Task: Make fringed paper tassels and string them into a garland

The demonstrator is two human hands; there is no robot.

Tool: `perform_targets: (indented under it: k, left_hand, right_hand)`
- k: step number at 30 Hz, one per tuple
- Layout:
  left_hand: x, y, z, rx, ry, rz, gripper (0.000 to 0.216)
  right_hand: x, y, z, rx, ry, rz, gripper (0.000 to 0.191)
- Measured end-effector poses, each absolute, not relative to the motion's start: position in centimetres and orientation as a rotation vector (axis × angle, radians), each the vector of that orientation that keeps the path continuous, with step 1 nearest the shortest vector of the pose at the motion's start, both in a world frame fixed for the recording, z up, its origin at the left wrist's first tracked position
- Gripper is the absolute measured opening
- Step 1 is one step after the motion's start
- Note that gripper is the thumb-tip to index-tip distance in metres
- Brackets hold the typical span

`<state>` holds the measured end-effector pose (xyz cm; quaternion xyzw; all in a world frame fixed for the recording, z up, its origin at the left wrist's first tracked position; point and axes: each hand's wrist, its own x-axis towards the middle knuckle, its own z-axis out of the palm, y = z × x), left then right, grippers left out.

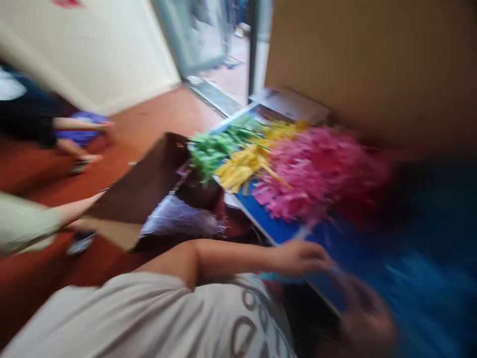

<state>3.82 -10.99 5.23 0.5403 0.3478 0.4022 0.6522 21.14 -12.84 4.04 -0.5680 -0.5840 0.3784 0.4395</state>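
The whole picture is smeared by motion. My left hand point(298, 256) reaches out from a white lettered T-shirt to the near edge of a blue table point(268, 221). Its fingers curl down over a pale blue thing that I cannot make out. My right hand point(367, 318) is a blur at the lower right, next to a mass of blue fringe point(428, 288). Bunches of cut paper fringe lie on the table beyond my left hand: pink point(316, 174), yellow point(246, 164) and green point(216, 146).
An open brown cardboard box point(141, 189) stands on the red floor left of the table, with silvery lilac fringe point(179, 219) inside. Another person's hand point(80, 209), in a pale green sleeve, touches the box. A second person point(33, 119) sits farther left. A large cardboard sheet point(372, 59) rises behind the table.
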Motion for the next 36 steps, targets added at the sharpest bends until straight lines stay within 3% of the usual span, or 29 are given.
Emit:
perform_targets:
  k: [2, 8, 15, 21, 36]
  left_hand:
    - [3.1, -10.9, 6.0, 1.204, 0.856, 0.913, 0.039]
    - [3.4, -10.6, 7.2, 1.28, 0.916, 0.844, 0.025]
    - [4.1, -11.4, 6.8, 1.709, 0.986, 1.045, 0.024]
    - [3.9, -11.4, 6.5, 1.827, 0.972, 1.156, 0.025]
    - [3.6, -11.9, 7.0, 2.1, 0.943, 1.004, 0.027]
  right_hand:
    - [22.1, -14.0, 4.8, -1.521, -1.19, 0.872, 0.03]
    - [20.6, -13.5, 5.2, -1.302, -0.828, 1.105, 0.021]
    - [18.9, -14.1, 5.0, -1.127, -0.562, 1.195, 0.03]
    - [18.2, -14.7, 4.8, -1.142, -0.545, 1.224, 0.028]
    - [18.6, -15.4, 4.4, -1.144, -0.55, 1.239, 0.03]
